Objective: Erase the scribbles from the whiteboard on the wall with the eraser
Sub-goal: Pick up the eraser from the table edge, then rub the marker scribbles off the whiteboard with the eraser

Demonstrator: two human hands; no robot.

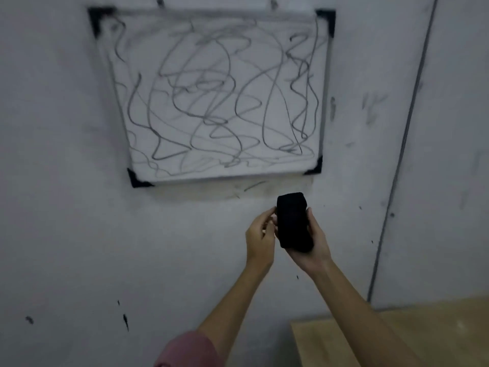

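The whiteboard (211,96) hangs on the far wall (53,181), in the upper centre of the view. Black scribbles (219,102) cover nearly its whole surface. Black caps mark its four corners.

The eraser (294,222), a black block, sits below the board's lower right corner, apart from the board. The right hand (311,242) grips it, thumb along its right side and fingers curled beneath. The left hand (260,234) is just left of the eraser, fingers bent with their tips at its left edge; actual contact cannot be confirmed. A wooden surface (397,337) occupies the near right.
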